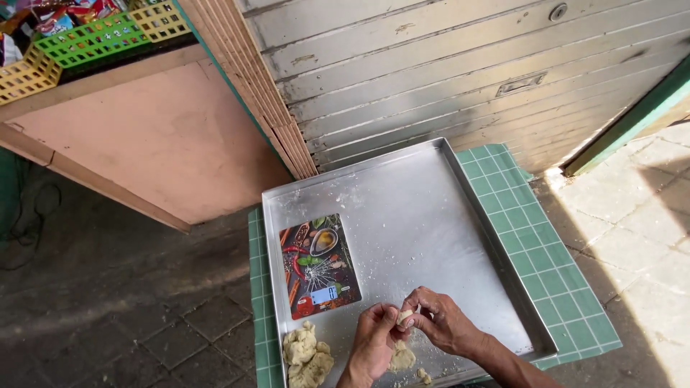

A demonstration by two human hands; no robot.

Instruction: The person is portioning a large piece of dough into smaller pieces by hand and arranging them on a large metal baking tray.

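Both of my hands meet over the near edge of a large metal tray (pixel 431 208). My left hand (pixel 375 339) and my right hand (pixel 440 317) pinch a small pale piece of dough (pixel 406 317) between their fingertips. A bigger lump of dough (pixel 306 354) lies in the tray's near left corner. Another lump (pixel 402 357) sits just below my hands, with a small bit (pixel 424 376) beside it. A flat kitchen scale (pixel 318 266) with a picture of spices and a lit display rests on the tray's left side.
The tray lies on a green checked table (pixel 553 266). Behind it stand a grey wooden slatted wall (pixel 445 72) and a pink cabinet (pixel 158 144) with green and yellow baskets (pixel 93 39) on top. Dark paving lies to the left, sunlit paving to the right.
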